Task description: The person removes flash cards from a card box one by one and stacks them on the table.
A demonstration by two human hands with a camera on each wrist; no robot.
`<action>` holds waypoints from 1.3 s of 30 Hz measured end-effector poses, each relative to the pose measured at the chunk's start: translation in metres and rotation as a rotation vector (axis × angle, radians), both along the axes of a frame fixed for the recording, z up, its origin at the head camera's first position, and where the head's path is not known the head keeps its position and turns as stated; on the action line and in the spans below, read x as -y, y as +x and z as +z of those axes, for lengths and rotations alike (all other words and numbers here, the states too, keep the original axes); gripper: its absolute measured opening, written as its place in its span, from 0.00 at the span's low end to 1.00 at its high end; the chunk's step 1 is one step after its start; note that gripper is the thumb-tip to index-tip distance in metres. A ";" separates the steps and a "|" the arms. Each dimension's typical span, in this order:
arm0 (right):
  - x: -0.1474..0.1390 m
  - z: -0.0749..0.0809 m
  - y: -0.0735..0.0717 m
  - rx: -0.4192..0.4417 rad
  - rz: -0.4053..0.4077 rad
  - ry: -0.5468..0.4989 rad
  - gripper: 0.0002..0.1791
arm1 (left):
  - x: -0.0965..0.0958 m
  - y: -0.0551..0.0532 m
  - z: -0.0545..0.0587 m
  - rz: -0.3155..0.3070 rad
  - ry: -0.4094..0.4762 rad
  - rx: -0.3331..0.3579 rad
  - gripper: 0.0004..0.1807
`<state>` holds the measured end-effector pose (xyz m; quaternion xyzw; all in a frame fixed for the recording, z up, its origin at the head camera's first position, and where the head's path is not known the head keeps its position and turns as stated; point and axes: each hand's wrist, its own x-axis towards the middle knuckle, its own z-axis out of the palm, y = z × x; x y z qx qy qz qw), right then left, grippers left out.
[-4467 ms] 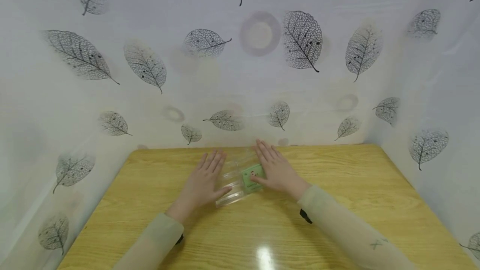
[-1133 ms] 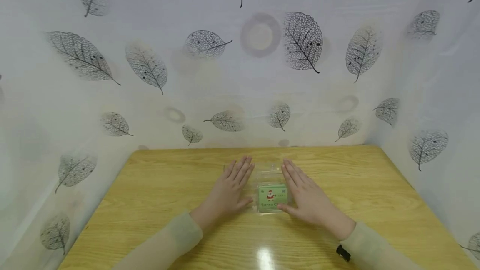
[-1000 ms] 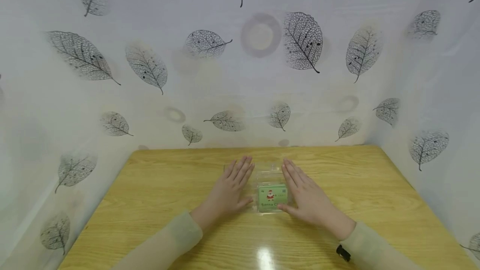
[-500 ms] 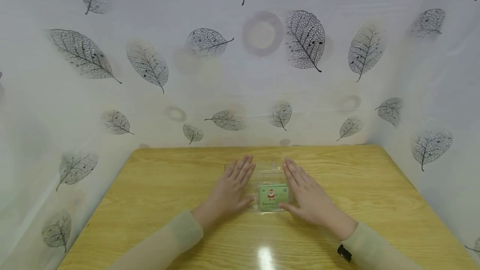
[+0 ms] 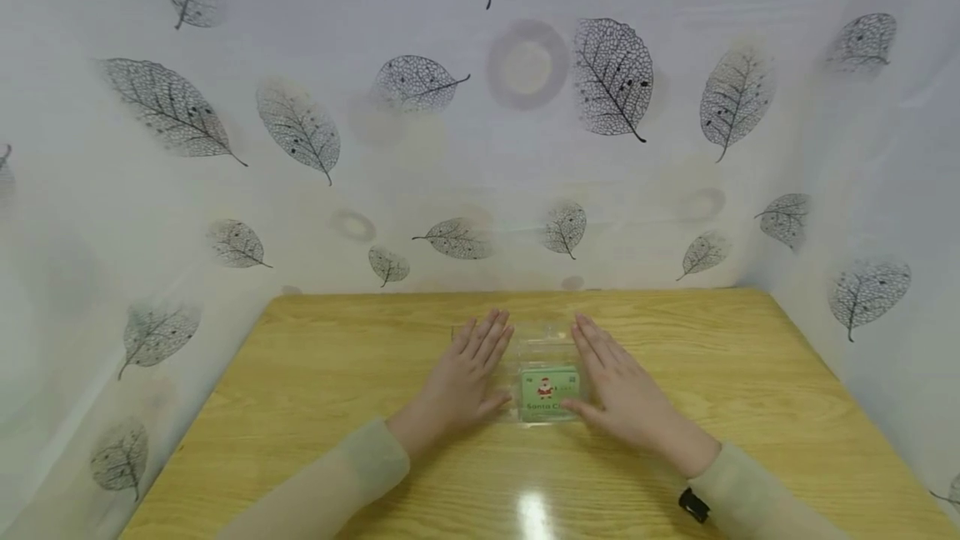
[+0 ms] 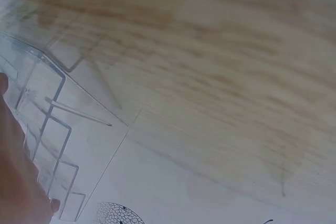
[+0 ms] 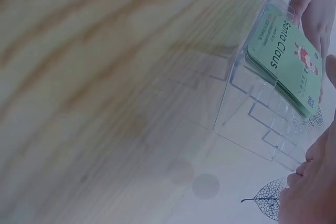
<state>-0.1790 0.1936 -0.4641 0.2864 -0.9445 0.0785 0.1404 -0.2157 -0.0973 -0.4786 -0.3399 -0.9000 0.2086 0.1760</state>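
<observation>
A clear plastic stepped rack (image 5: 545,348) stands on the table between my two hands. In its front step a small stack of green cards (image 5: 549,386) leans, printed with a Santa figure and "Santa Claus". My left hand (image 5: 459,386) lies along the rack's left side, fingers straight, thumb pointing toward the cards. On the other side, my right hand (image 5: 626,398) has its fingers straight along the rack, and its thumb overlaps the lower right corner of the cards. The right wrist view shows the cards (image 7: 283,59) tilted back; steps behind them hold nothing. The left wrist view shows the rack's stepped side (image 6: 58,135).
The wood-grain table (image 5: 315,357) stretches out on both sides of the rack. A white sheet with leaf prints (image 5: 420,165) hangs behind the table's far edge and along both sides. A black band (image 5: 693,505) shows at the right sleeve.
Since the oldest frame, the rack with the cards has turned from slanted to facing me and moved right and nearer, both hands moving with it. Over the last second hands and rack stay nearly still.
</observation>
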 end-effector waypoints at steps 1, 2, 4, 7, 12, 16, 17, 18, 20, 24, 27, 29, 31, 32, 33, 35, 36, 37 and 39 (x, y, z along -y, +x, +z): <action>0.000 0.001 0.000 0.002 -0.001 -0.004 0.60 | 0.000 0.000 0.000 0.000 0.000 0.001 0.54; -0.001 0.001 0.000 0.008 -0.003 -0.011 0.60 | 0.000 0.000 0.000 0.001 0.001 0.005 0.54; -0.002 0.002 -0.001 0.023 -0.007 -0.029 0.59 | 0.000 0.000 0.000 0.003 0.001 0.006 0.54; -0.004 0.005 -0.002 0.044 -0.012 -0.059 0.58 | 0.000 0.000 0.000 0.004 0.006 0.008 0.54; -0.007 0.007 -0.004 0.063 -0.018 -0.109 0.56 | 0.000 0.000 0.000 0.002 0.015 0.014 0.54; -0.008 0.008 -0.005 0.064 -0.023 -0.155 0.54 | 0.000 0.000 0.000 0.003 0.016 0.021 0.54; -0.009 0.009 -0.005 0.066 -0.025 -0.169 0.54 | 0.000 0.000 0.000 0.004 0.016 0.023 0.54; -0.009 0.008 -0.005 0.071 -0.026 -0.188 0.53 | -0.001 -0.001 0.000 0.004 0.015 0.024 0.54; -0.010 0.009 -0.004 0.090 -0.032 -0.227 0.52 | -0.001 -0.001 0.000 0.007 0.011 0.029 0.54; -0.011 0.009 -0.002 0.134 -0.048 -0.307 0.50 | -0.001 -0.001 -0.001 0.015 -0.010 0.025 0.54; -0.013 0.006 -0.002 0.165 -0.066 -0.368 0.49 | -0.001 0.000 -0.001 0.021 -0.022 0.023 0.54; -0.014 0.004 -0.002 0.184 -0.078 -0.411 0.47 | -0.001 0.000 -0.001 0.024 -0.018 0.031 0.54; -0.015 0.001 -0.002 0.203 -0.095 -0.448 0.45 | -0.001 0.001 -0.001 0.024 -0.012 0.036 0.54; -0.016 0.000 -0.002 0.208 -0.100 -0.468 0.44 | -0.001 0.001 -0.001 0.025 -0.009 0.039 0.54; -0.017 -0.001 -0.002 0.215 -0.105 -0.490 0.42 | -0.001 0.002 -0.001 0.024 -0.004 0.040 0.54; -0.018 -0.003 -0.002 0.228 -0.109 -0.544 0.39 | -0.001 0.002 0.000 0.022 0.003 0.040 0.54; -0.018 -0.003 -0.002 0.243 -0.111 -0.576 0.38 | -0.001 0.002 0.000 0.021 0.002 0.036 0.54; -0.019 -0.004 -0.002 0.257 -0.109 -0.610 0.36 | -0.001 0.001 -0.001 0.020 0.003 0.034 0.53; -0.020 -0.004 -0.002 0.289 -0.108 -0.672 0.33 | -0.001 0.001 -0.001 0.019 0.004 0.029 0.53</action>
